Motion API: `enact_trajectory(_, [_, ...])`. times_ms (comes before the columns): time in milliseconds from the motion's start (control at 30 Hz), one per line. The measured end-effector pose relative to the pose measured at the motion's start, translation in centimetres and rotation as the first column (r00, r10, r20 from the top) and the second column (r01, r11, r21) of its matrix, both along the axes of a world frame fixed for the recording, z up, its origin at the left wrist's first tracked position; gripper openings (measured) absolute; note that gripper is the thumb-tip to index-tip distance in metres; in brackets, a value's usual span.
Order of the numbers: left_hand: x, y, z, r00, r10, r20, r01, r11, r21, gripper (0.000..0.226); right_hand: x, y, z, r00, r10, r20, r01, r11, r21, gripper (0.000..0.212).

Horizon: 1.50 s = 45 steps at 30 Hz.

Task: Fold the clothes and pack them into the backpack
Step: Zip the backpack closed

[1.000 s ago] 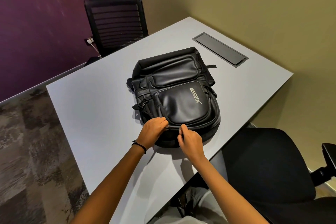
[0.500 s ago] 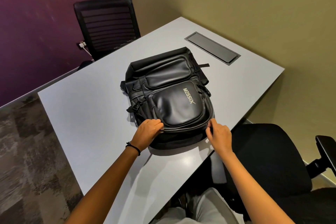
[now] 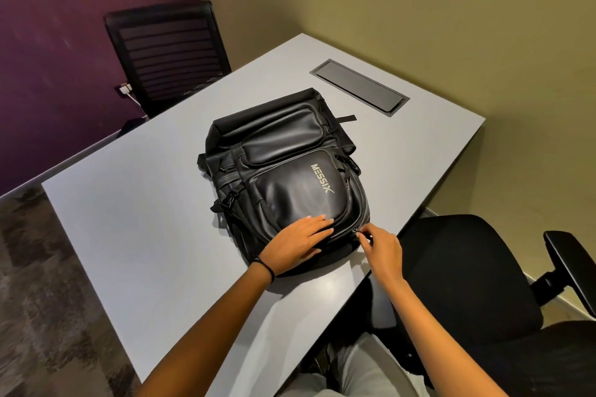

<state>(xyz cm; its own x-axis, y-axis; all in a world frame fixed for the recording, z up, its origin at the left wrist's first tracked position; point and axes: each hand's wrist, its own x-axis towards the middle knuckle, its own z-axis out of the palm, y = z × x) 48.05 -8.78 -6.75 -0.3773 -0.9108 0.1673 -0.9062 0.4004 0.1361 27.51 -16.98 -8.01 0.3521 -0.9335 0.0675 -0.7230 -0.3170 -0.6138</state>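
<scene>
A black leather-look backpack (image 3: 283, 171) with a pale logo lies flat on its back on the grey table (image 3: 135, 222). My left hand (image 3: 298, 243) rests flat on the near end of its front pocket, fingers spread and pressing down. At the bag's near right corner, my right hand (image 3: 380, 248) pinches a small zipper pull with fingertips. No clothes are visible anywhere on the table.
A dark cable hatch (image 3: 359, 87) is set into the table beyond the backpack. One black office chair (image 3: 167, 55) stands at the far side by the purple wall. Another black chair (image 3: 467, 271) sits close on my right, its armrest (image 3: 571, 267) sticking out.
My left hand opened from gripping the bag's near edge to lying flat on the pocket. My right hand travelled right along the bag's edge, then settled at the near right corner on the zipper pull.
</scene>
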Motion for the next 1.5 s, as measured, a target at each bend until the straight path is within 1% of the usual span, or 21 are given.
enact_trajectory(100, [-2.0,-2.4,0.0,0.996,0.007,0.085,-0.015,0.995,0.101,0.06,0.1,-0.2,-0.1,0.999,0.016,-0.043,-0.016,1.0,-0.02,0.01])
enact_trajectory(200, [-3.6,-4.1,-0.6,0.977,0.062,0.205,-0.089,0.988,0.126,0.066,0.0,-0.5,-0.1,0.997,0.01,-0.08,-0.016,0.997,-0.073,0.008])
enact_trajectory(267, [-4.3,-4.7,-1.1,0.956,0.074,0.285,-0.126,0.977,0.17,0.065,-0.1,-0.7,-0.2,0.993,-0.002,-0.121,-0.011,0.994,-0.106,0.007])
enact_trajectory(300, [-4.6,-4.8,-1.3,0.952,0.065,0.298,-0.122,0.977,0.177,0.059,-0.1,-0.7,-0.2,0.99,-0.013,-0.141,-0.003,0.994,-0.11,0.007])
enact_trajectory(400, [-4.6,-5.5,-1.7,0.955,0.033,0.294,-0.071,0.99,0.122,0.037,-0.3,-1.1,-0.3,0.986,-0.088,-0.142,0.075,0.993,-0.093,0.009])
enact_trajectory(467, [-4.0,-5.9,-1.5,0.961,0.028,0.275,-0.041,0.998,0.043,0.031,-0.2,-1.9,-0.1,0.984,-0.126,-0.125,0.118,0.991,-0.069,0.011])
enact_trajectory(533, [-3.4,-6.0,-1.2,0.972,0.019,0.235,-0.016,1.0,-0.016,0.03,-0.2,-3.0,0.3,0.985,-0.132,-0.11,0.126,0.99,-0.055,0.012])
enact_trajectory(633, [-2.9,-6.0,-0.6,0.98,0.001,0.197,0.013,0.998,-0.069,0.027,0.0,-5.0,1.1,0.988,-0.104,-0.116,0.099,0.994,-0.048,0.015])
enact_trajectory(767, [-2.4,-6.0,-0.3,0.986,-0.013,0.167,0.028,0.996,-0.087,0.026,0.6,-8.1,1.6,0.988,-0.035,-0.148,0.031,0.999,-0.028,0.018])
enact_trajectory(933, [-2.1,-5.4,0.3,0.991,-0.058,0.12,0.074,0.989,-0.13,0.023,2.4,-11.7,1.6,0.978,0.049,-0.204,-0.065,0.995,-0.07,0.019])
enact_trajectory(1000, [-2.1,-5.1,0.6,0.994,-0.058,0.092,0.068,0.991,-0.116,0.023,3.5,-12.9,1.7,0.966,0.084,-0.243,-0.105,0.992,-0.076,0.019])
enact_trajectory(1100, [-2.1,-4.7,1.1,0.999,-0.032,0.029,0.034,0.997,-0.063,0.039,4.8,-14.3,1.5,0.953,0.109,-0.284,-0.141,0.985,-0.096,0.018])
enact_trajectory(1133, [-2.1,-4.7,1.2,0.999,-0.032,0.027,0.034,0.998,-0.055,0.04,5.2,-14.7,1.5,0.953,0.11,-0.283,-0.143,0.985,-0.099,0.018])
enact_trajectory(1233, [-2.1,-4.6,1.0,0.999,-0.034,0.032,0.034,0.999,-0.025,0.04,6.4,-15.7,1.3,0.95,0.113,-0.29,-0.143,0.986,-0.083,0.019])
enact_trajectory(1300, [-2.3,-4.6,0.7,0.999,-0.031,0.036,0.03,0.999,0.021,0.039,6.8,-15.8,0.9,0.952,0.115,-0.284,-0.142,0.987,-0.074,0.018])
enact_trajectory(1367, [-2.5,-4.6,0.2,0.999,-0.02,0.048,0.017,0.997,0.071,0.04,6.6,-15.7,0.4,0.963,0.125,-0.239,-0.142,0.989,-0.052,0.017])
enact_trajectory(1500, [-2.8,-4.3,-1.0,0.998,-0.018,0.066,0.013,0.997,0.076,0.04,5.7,-15.3,-0.3,0.981,0.173,-0.092,-0.17,0.985,0.035,0.009])
